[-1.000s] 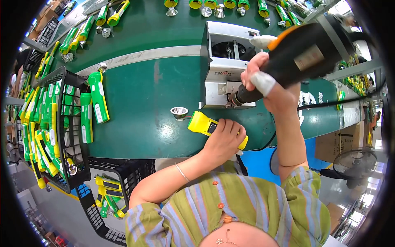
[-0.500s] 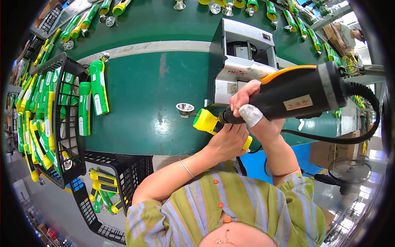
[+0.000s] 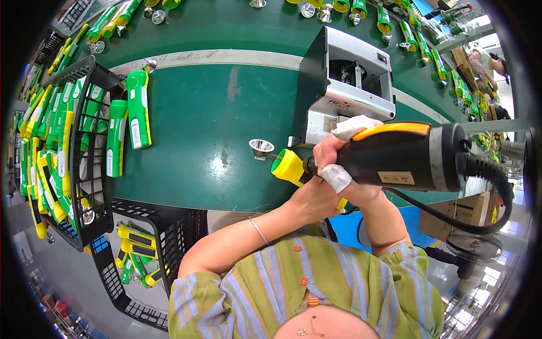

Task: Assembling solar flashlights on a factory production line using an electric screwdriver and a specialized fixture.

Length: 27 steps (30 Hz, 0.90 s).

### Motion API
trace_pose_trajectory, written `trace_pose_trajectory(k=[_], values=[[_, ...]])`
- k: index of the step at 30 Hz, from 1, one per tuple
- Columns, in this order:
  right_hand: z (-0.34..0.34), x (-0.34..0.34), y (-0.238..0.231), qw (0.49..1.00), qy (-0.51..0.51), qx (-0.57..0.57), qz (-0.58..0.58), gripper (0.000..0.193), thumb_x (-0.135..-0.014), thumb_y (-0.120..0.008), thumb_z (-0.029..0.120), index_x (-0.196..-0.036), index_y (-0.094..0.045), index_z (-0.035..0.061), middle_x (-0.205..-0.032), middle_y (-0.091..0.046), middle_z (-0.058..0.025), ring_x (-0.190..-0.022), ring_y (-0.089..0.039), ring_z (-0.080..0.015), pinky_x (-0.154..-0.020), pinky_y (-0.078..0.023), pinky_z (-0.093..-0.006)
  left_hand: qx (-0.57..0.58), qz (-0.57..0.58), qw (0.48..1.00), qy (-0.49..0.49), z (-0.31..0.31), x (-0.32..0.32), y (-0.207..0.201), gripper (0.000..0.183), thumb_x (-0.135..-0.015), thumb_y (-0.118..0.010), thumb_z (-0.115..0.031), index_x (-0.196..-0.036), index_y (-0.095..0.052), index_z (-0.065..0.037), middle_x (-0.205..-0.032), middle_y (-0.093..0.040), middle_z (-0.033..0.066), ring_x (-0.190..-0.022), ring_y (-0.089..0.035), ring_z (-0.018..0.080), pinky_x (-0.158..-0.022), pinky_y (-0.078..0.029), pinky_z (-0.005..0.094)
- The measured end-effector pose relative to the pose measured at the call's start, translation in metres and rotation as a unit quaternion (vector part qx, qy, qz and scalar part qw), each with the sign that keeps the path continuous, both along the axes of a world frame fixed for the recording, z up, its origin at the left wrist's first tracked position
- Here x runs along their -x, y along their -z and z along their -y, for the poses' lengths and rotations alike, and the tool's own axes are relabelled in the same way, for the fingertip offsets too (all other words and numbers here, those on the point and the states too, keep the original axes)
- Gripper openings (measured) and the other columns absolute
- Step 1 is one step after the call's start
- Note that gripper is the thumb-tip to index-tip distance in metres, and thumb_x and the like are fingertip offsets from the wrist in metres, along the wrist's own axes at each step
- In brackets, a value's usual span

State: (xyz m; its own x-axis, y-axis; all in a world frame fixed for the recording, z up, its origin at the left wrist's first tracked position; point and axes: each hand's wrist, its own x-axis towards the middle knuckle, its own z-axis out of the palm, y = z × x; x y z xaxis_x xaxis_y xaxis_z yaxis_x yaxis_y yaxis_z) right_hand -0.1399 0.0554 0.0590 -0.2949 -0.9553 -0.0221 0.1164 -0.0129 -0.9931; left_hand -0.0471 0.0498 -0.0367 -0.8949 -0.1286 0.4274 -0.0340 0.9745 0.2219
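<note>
Nearest us, at the right of centre, our right hand has its fingers, two in white wraps, closed around the front of a black-and-orange power screwdriver. Its nose meets the side of a yellow flashlight at the frame's centre; we cannot tell whether they touch. Our left hand is wrapped over the flashlight's body, its fingertips hidden behind the right hand. Just beyond, a silver reflector sits on the green table, joined to the flashlight's open head by a thin wire. At left, we see two green flashlights lying beside a filled black crate. Farther up stands a grey-and-black machine, and more flashlights line the top edge.
</note>
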Motion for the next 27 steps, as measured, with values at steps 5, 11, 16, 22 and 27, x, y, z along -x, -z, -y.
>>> trace_pose_trajectory(k=[5,11,16,22,27], values=[[0.0,-0.004,-0.003,1.0,0.005,-0.001,-0.019,0.021,-0.069,-0.064,0.005,-0.079,-0.046,0.0075,-0.073,-0.047,-0.0014,-0.069,-0.047,-0.0139,-0.065,-0.04,-0.0284,-0.086,-0.048,0.995,0.004,0.004,-0.003,-0.01,0.05,-0.064,-0.063,-0.043,-0.095,-0.061,-0.003,-0.101,-0.057,0.0086,-0.1,-0.051,0.0225,-0.083,-0.04,0.0325],[0.007,-0.004,-0.035,0.99,0.023,0.141,-0.006,0.019,-0.074,-0.063,0.014,-0.08,-0.048,0.0025,-0.074,-0.05,-0.0061,-0.068,-0.051,-0.0172,-0.065,-0.043,-0.0319,-0.02,0.024,0.999,0.005,0.005,-0.002,-0.017,0.05,-0.063,-0.063,-0.045,-0.088,-0.059,-0.002,-0.093,-0.054,0.0116,-0.093,-0.049,0.0275,-0.084,-0.037,0.0379],[-0.009,0.029,-0.078,0.959,0.112,0.244,-0.091,0.024,-0.074,-0.062,0.025,-0.077,-0.046,0.0069,-0.065,-0.048,-0.0012,-0.061,-0.044,-0.0116,-0.065,-0.034,-0.0268,-0.004,0.054,0.998,-0.019,0.007,0.005,-0.032,0.052,-0.065,-0.062,-0.049,-0.087,-0.056,-0.001,-0.084,-0.049,0.0106,-0.085,-0.045,0.0263,-0.081,-0.035,0.0391],[0.004,0.031,-0.06,0.971,0.003,0.22,-0.092,0.027,-0.074,-0.065,0.026,-0.069,-0.047,0.0073,-0.061,-0.049,-0.0029,-0.055,-0.046,-0.0149,-0.059,-0.038,-0.0301,0.015,0.056,0.996,-0.061,0.001,0.017,-0.032,0.052,-0.064,-0.065,-0.043,-0.094,-0.053,-0.002,-0.086,-0.048,0.0101,-0.085,-0.043,0.0261,-0.08,-0.034,0.0407],[0.022,0.047,-0.072,0.993,0.021,0.107,-0.044,0.022,-0.072,-0.065,0.018,-0.075,-0.049,0.0029,-0.065,-0.049,-0.0037,-0.056,-0.049,-0.0133,-0.06,-0.038,-0.0297,0.005,0.058,0.996,-0.064,0.003,0.016,-0.037,0.052,-0.061,-0.068,-0.041,-0.093,-0.052,-0.004,-0.087,-0.049,0.0092,-0.086,-0.044,0.0257,-0.08,-0.034,0.0434]])
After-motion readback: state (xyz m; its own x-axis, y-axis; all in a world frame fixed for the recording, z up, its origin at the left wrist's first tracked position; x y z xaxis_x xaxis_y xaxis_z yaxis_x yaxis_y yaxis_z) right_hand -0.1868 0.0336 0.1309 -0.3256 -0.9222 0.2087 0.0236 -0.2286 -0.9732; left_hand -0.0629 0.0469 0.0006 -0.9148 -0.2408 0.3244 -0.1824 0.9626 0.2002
